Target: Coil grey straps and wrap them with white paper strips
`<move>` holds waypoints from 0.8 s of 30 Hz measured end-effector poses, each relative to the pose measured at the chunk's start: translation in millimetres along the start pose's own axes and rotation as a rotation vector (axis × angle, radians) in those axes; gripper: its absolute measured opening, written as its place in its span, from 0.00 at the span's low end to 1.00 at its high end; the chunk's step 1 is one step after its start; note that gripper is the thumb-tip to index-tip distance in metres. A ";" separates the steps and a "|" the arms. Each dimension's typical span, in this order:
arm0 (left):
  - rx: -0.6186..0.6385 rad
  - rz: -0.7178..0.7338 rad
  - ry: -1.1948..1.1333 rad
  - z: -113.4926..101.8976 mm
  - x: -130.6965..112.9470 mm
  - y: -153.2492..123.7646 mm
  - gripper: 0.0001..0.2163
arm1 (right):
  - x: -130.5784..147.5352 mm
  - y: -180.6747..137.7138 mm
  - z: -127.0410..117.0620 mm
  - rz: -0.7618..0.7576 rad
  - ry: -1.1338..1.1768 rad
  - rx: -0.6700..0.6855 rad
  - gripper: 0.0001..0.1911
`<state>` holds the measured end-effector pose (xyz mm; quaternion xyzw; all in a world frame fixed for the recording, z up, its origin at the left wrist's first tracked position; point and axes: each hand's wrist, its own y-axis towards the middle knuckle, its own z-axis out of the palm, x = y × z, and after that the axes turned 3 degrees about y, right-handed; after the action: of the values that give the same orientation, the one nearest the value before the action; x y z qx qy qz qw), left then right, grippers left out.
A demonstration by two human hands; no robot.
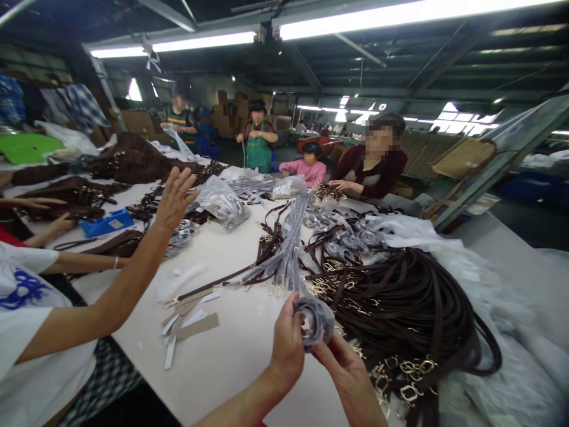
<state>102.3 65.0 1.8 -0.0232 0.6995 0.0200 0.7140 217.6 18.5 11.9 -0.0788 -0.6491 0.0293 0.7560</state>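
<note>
Between my two hands is a rolled-up strap in clear plastic (320, 317), wound into a round coil. My left hand (287, 338) grips its left side, thumb up, fingers curled round it. From below and the right, my right hand (342, 362) presses its fingers against the coil's lower edge. Just right of the hands spreads a big pile of dark brown straps (413, 302) with gold metal clasps (411, 391). Beyond the coil, several long plastic-sleeved straps (291, 237) lie lengthwise on the white table (249, 350). More wrapped coils (367, 239) rest behind the brown pile.
At left a co-worker's raised arm (133, 279) reaches over the table. Paper and card strips (191, 323) lie near its front edge. A filled plastic bag (224, 204), a blue tape dispenser (106, 223) and brown heaps (128, 157) stand farther back. Several people work around the far side.
</note>
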 end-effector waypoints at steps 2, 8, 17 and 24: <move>0.024 0.026 0.040 0.6 1.4 -2.8 0.23 | 2.9 -3.1 2.3 0.008 0.060 -0.015 0.25; 0.066 -0.011 0.029 3.2 -0.8 -8.3 0.23 | -9.8 -5.1 9.5 -0.003 0.216 -0.128 0.25; 0.158 0.130 0.172 3.2 0.2 -5.7 0.20 | -52.1 4.6 0.1 0.051 0.597 -0.137 0.21; 0.213 0.206 0.356 5.9 19.7 -0.1 0.20 | -68.3 7.2 -1.3 0.076 0.701 -0.107 0.17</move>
<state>108.7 65.3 -17.8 0.1208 0.8113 0.0144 0.5719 208.6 15.5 -56.1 -0.1478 -0.3473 -0.0055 0.9260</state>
